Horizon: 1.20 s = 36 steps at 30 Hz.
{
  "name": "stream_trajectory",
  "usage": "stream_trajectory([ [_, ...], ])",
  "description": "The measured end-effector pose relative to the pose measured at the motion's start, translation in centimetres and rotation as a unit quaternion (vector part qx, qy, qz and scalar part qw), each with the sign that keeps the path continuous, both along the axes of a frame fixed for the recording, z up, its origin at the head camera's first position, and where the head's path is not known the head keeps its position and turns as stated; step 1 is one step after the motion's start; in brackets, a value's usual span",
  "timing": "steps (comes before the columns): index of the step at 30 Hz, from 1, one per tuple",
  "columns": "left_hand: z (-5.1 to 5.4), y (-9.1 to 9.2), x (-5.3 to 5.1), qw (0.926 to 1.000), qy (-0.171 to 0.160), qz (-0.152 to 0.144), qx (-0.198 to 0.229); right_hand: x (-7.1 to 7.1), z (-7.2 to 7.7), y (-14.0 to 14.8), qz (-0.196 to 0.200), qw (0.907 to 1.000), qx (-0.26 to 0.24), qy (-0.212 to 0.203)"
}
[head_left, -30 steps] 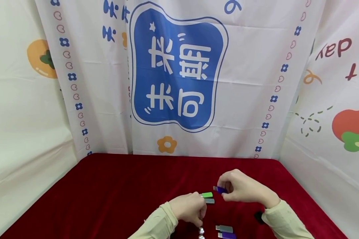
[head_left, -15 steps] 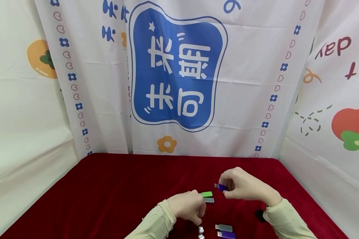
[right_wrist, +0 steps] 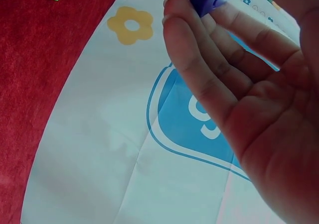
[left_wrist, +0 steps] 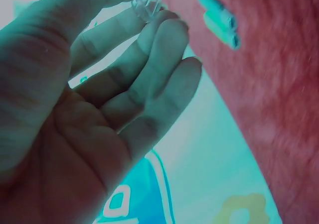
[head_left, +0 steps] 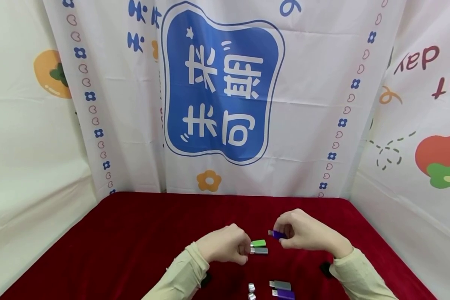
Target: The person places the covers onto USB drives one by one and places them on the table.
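Observation:
In the head view, my right hand (head_left: 309, 235) pinches a purple USB stick (head_left: 278, 235) above the red cloth, its metal plug pointing left. The right wrist view has the stick's purple end (right_wrist: 205, 0) at the fingertips. My left hand (head_left: 225, 244) is just left of a green stick (head_left: 259, 243) and a grey stick (head_left: 260, 251) lying side by side. Between its thumb and finger is a small clear piece (left_wrist: 145, 7), seen in the left wrist view. Two small shiny pieces, one (head_left: 251, 287) above the other (head_left: 251, 296), lie below the hands.
A second grey stick (head_left: 281, 285) and a second purple stick (head_left: 283, 294) lie at the near edge. A black object (head_left: 326, 269) is beside the right sleeve, and a dark one (head_left: 206, 279) by the left sleeve. Printed curtains (head_left: 311, 75) surround the red cloth (head_left: 142, 233).
My left hand has lifted away from the shiny pieces, up and to the left, uncovering more of the green and grey sticks. My right hand has risen slightly with the purple stick.

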<state>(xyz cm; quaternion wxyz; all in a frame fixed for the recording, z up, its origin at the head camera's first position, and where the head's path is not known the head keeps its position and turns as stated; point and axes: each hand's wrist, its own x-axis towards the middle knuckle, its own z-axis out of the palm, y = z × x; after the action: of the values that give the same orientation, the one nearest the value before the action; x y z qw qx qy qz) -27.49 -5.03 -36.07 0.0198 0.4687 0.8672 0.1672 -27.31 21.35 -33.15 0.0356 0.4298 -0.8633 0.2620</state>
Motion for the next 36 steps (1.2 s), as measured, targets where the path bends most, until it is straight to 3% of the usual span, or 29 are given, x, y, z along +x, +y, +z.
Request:
stream_trajectory([
  [7,1.8,-1.3,-0.5,0.9968,0.036,0.006,0.071,0.0,0.1,0.1,0.0,1.0,-0.003,0.006],
  [15,2.6,-1.9,-0.3,0.9819,0.119,0.003,0.148,-0.1,0.0,0.2,0.004,0.9999,-0.008,0.011],
  [19,2.6,-1.9,-0.3,0.9758,0.137,0.006,0.17,-0.1,0.1,0.0,0.015,0.9997,-0.01,0.019],
  [28,2.1,-1.3,-0.1,0.9736,0.147,-0.002,0.175,0.0,0.1,-0.3,0.017,0.9994,-0.009,0.028],
  [36,1.5,-0.7,-0.1,0.975,0.152,-0.002,0.162,0.0,0.0,-0.2,0.015,0.9998,-0.006,0.012],
])
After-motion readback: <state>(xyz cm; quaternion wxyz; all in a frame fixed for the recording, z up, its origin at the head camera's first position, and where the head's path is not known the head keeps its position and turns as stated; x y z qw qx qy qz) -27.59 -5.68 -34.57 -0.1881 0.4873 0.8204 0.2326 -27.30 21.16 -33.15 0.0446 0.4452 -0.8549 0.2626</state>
